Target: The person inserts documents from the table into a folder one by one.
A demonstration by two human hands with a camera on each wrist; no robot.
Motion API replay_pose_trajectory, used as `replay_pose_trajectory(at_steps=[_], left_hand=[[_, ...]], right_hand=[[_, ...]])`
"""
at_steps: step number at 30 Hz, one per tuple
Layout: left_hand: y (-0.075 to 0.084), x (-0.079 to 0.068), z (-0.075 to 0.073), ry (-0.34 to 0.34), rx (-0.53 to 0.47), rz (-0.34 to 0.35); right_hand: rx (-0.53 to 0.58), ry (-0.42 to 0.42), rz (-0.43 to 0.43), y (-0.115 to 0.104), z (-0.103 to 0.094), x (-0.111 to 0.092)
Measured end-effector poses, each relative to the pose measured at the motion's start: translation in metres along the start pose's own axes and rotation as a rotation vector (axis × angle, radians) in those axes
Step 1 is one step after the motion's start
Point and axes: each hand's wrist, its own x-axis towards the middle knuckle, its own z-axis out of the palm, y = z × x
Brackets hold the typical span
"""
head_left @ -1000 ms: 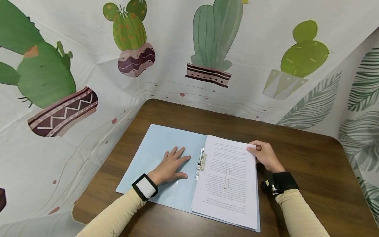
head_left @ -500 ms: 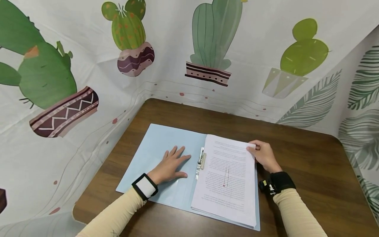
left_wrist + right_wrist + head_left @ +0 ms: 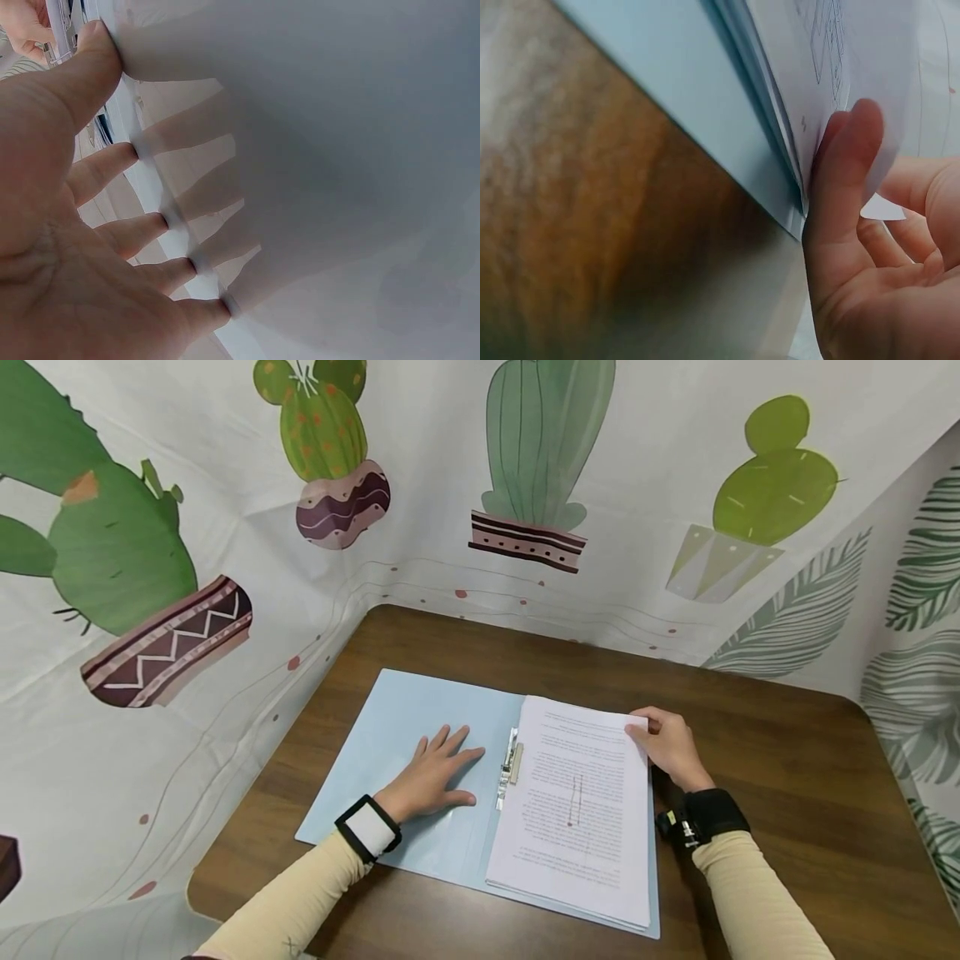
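A light blue folder [image 3: 420, 710] lies spread on the table. On its right half rests a stack of printed white sheets [image 3: 585, 735], beside a metal lever clip [image 3: 512, 768] at the spine. My left hand [image 3: 429, 782] rests on the bare left cover with fingers spread; in the left wrist view its fingertips [image 3: 159, 220] meet the glossy cover [image 3: 360, 225]. With thumb and fingers, my right hand [image 3: 670, 750] pinches the top sheet at its far right corner. The right wrist view shows the sheet [image 3: 892, 67] raised slightly between thumb and fingers, with more pages below.
The brown wooden table [image 3: 780, 777] extends to the right of the folder and behind it. A white cloth [image 3: 427, 460] printed with cacti hangs along the back and left sides. A dark object [image 3: 9, 864] shows at the far left edge.
The head view has shifted slightly. Both hands keep nearly the same places, the left on the cover and the right at the sheet's corner.
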Motion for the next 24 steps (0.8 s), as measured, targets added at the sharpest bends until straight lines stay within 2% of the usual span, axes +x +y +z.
replay_pose_trajectory(at_steps=[5, 19, 24], left_hand=[[-0.001, 0.001, 0.001, 0.005, 0.001, 0.001], [0.0, -0.001, -0.001, 0.012, 0.0, -0.004], [0.001, 0.0, -0.001, 0.007, -0.004, -0.002]], right_hand=[[-0.11, 0.026, -0.037, 0.0, 0.002, 0.001], [-0.184, 0.044, -0.081, -0.005, 0.005, 0.003], [-0.256, 0.021, -0.124, -0.011, -0.002, -0.008]])
